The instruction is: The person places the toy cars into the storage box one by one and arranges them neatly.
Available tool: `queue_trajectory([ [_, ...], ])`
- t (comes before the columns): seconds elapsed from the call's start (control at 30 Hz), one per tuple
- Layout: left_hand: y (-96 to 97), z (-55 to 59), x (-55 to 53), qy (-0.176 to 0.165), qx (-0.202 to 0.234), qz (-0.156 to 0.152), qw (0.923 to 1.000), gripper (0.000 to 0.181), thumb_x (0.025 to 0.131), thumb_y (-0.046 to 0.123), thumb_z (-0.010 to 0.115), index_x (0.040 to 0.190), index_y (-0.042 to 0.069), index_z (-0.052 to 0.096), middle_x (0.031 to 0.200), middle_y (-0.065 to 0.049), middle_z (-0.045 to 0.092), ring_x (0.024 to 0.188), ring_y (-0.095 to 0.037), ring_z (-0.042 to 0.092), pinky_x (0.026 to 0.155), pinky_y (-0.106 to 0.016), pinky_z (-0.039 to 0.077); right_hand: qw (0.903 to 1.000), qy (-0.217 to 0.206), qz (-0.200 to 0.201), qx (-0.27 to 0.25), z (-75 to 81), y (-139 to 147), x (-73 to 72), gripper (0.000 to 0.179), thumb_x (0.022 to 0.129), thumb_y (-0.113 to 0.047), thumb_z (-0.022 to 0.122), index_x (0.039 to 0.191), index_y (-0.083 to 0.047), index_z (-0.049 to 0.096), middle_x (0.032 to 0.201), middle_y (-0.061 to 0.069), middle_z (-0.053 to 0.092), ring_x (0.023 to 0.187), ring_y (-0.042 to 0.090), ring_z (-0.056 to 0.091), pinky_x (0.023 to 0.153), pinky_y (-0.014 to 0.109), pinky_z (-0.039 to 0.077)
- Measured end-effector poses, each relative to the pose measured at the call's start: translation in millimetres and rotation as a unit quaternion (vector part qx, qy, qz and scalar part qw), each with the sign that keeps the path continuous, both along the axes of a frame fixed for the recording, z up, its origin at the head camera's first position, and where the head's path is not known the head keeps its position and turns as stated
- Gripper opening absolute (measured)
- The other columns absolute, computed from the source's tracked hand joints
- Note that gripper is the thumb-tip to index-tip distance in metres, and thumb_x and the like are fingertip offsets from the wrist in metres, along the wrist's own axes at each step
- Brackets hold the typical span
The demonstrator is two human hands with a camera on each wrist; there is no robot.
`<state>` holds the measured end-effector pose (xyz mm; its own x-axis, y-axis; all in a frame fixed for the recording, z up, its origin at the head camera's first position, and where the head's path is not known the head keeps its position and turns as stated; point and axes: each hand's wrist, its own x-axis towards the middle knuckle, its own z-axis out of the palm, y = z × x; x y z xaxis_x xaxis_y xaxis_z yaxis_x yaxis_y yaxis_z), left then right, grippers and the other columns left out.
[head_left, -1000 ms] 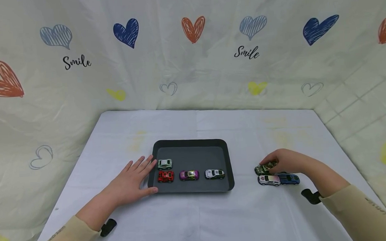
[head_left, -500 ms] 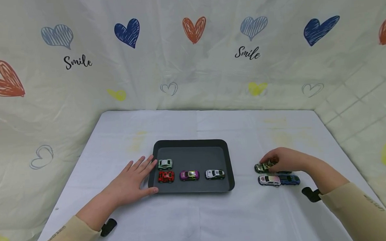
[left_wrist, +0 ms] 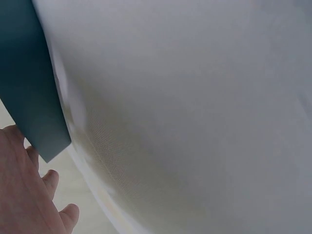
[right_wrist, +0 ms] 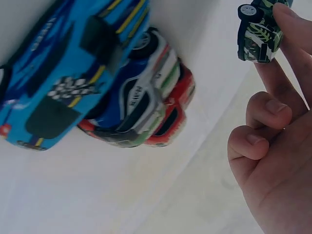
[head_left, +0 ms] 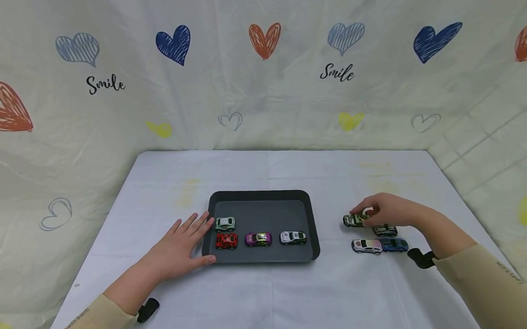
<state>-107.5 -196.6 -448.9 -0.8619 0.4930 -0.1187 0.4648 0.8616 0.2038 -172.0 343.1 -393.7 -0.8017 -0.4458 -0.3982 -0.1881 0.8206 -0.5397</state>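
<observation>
My right hand (head_left: 386,209) pinches a green camouflage toy car (head_left: 353,220) between thumb and fingers. In the right wrist view the camouflage car (right_wrist: 262,34) shows at the fingertips, with the other fingers curled below. Just under that hand sits a dark toy car (head_left: 385,230). In front of it, a white-and-pink toy car (head_left: 366,246) and a blue toy car (head_left: 394,245) stand end to end. My left hand (head_left: 177,250) lies with fingers spread, its fingertips and thumb at the left rim of a dark grey tray (head_left: 265,195).
Inside the tray are a pale green car (head_left: 225,224), a red car (head_left: 226,241), a purple car (head_left: 258,240) and a white-and-black car (head_left: 293,238). A white cloth covers the table (head_left: 269,301), and a heart-printed curtain (head_left: 296,94) hangs behind it.
My right hand has moved up and slightly left with the camouflage car, away from the other cars, uncovering the dark car. My left hand and the tray have stayed put.
</observation>
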Motion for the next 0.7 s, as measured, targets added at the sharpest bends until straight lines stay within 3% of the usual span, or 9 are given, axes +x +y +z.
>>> queue_trajectory([
  [0.07, 0.2, -0.3, -0.2, 0.000, 0.001, 0.000, 1.0000, 0.096, 0.087, 0.071, 0.056, 0.160, 0.018, 0.021, 0.166, -0.002, 0.012, 0.151, -0.033, 0.013, 0.118, -0.060, 0.013, 1.0000, 0.005, 0.005, -0.002, 1.8, -1.9, -1.7, 0.036, 0.088, -0.019, 0.075, 0.124, -0.019, 0.071, 0.131, 0.009, 0.063, 0.108, 0.028, 0.061, 0.086, 0.040, 0.054],
  [0.17, -0.1, -0.4, -0.2, 0.003, 0.001, -0.002, 1.0000, 0.096, 0.087, 0.072, 0.055, 0.160, 0.018, 0.021, 0.166, -0.003, 0.013, 0.151, -0.034, 0.014, 0.118, -0.060, 0.014, 0.9999, 0.012, 0.009, -0.002, 5.4, -6.1, -4.2, 0.037, 0.088, -0.019, 0.075, 0.124, -0.021, 0.071, 0.129, 0.009, 0.063, 0.090, 0.022, 0.061, 0.074, 0.035, 0.054],
  [0.3, -0.9, 0.3, 0.5, 0.008, 0.004, -0.006, 0.9999, 0.096, 0.088, 0.072, 0.053, 0.160, 0.017, 0.022, 0.166, -0.004, 0.015, 0.150, -0.035, 0.015, 0.118, -0.061, 0.015, 0.9999, 0.010, 0.007, 0.000, 11.1, -14.5, -7.5, 0.038, 0.088, -0.018, 0.075, 0.126, -0.023, 0.070, 0.125, 0.009, 0.063, 0.061, 0.019, 0.051, 0.056, 0.034, 0.049],
  [0.37, -1.1, 0.3, 0.7, 0.009, 0.006, -0.007, 0.9999, 0.096, 0.088, 0.073, 0.052, 0.160, 0.017, 0.022, 0.166, -0.004, 0.015, 0.150, -0.035, 0.015, 0.117, -0.061, 0.015, 0.9998, 0.016, 0.010, 0.006, 13.3, -19.9, -9.6, 0.037, 0.089, -0.021, 0.074, 0.126, -0.025, 0.070, 0.126, 0.007, 0.063, 0.068, 0.021, 0.054, 0.060, 0.036, 0.051],
  [0.47, -0.8, 1.5, 1.1, 0.006, 0.004, -0.005, 1.0000, 0.095, 0.088, 0.071, 0.054, 0.160, 0.017, 0.022, 0.166, -0.004, 0.015, 0.150, -0.035, 0.015, 0.118, -0.061, 0.015, 0.9996, 0.025, 0.016, 0.006, 16.6, -30.0, -12.4, 0.037, 0.089, -0.022, 0.074, 0.126, -0.025, 0.070, 0.129, 0.005, 0.063, 0.094, 0.030, 0.060, 0.077, 0.044, 0.054],
  [0.57, -0.4, 1.0, 0.8, 0.004, 0.005, -0.004, 1.0000, 0.095, 0.088, 0.071, 0.054, 0.160, 0.017, 0.022, 0.166, -0.004, 0.015, 0.150, -0.035, 0.015, 0.118, -0.061, 0.015, 0.9992, 0.031, 0.024, -0.003, 18.4, -41.2, -17.1, 0.037, 0.090, -0.024, 0.074, 0.126, -0.026, 0.070, 0.133, 0.004, 0.062, 0.119, 0.035, 0.054, 0.093, 0.050, 0.050],
  [0.7, 0.0, 0.0, 0.7, 0.005, 0.010, -0.003, 0.9999, 0.095, 0.088, 0.071, 0.055, 0.159, 0.016, 0.023, 0.166, -0.004, 0.015, 0.150, -0.035, 0.015, 0.118, -0.061, 0.014, 0.9993, 0.018, 0.023, -0.023, 20.5, -60.2, -24.1, 0.039, 0.090, -0.024, 0.074, 0.128, -0.029, 0.069, 0.135, 0.002, 0.060, 0.124, 0.037, 0.052, 0.097, 0.051, 0.048],
])
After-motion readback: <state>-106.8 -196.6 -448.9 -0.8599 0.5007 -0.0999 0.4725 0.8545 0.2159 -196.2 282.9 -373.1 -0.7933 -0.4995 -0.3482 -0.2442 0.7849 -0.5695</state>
